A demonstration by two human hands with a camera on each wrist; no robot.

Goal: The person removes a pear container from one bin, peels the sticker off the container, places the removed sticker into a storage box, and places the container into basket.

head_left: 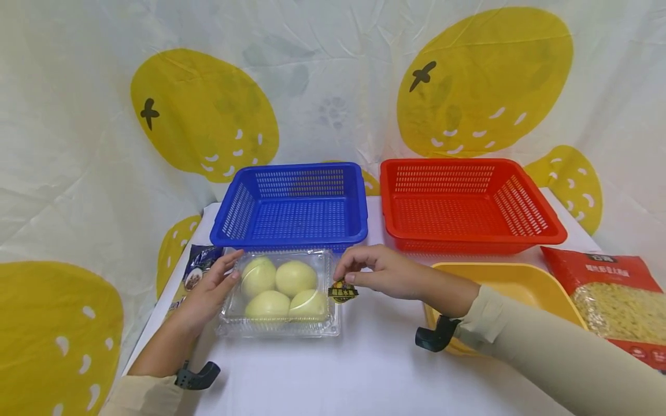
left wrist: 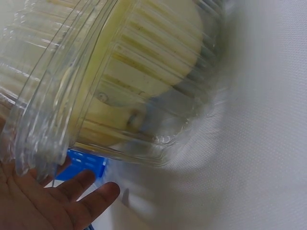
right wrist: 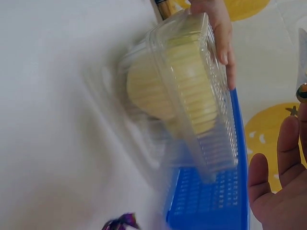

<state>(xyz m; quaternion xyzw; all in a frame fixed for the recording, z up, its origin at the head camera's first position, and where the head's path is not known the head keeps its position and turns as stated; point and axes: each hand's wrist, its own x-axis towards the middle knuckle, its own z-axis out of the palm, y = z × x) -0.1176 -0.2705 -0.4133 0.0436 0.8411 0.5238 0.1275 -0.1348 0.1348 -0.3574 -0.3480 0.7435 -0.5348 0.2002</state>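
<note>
A clear plastic clamshell box point(head_left: 281, 330) with several pale yellow-green round fruits point(head_left: 295, 278) lies closed on the white table. My left hand point(head_left: 205, 294) is at the box's left side, its fingers extended by the rim; the left wrist view shows the fingers point(left wrist: 100, 199) spread beside the ridged rim. At the box's right edge, my right hand point(head_left: 382, 270) pinches a small black-and-gold fruit label point(head_left: 342, 292) between thumb and forefinger. Part of this label point(right wrist: 302, 92) shows at the right wrist view's edge, by a fingertip.
Behind the box stands a blue basket point(head_left: 291, 238), with a red basket point(head_left: 470, 240) to its right. A yellow tray point(head_left: 489, 267) sits under my right forearm. A red-topped food bag point(head_left: 598, 271) lies far right, a dark blue packet point(head_left: 200, 257) behind my left hand.
</note>
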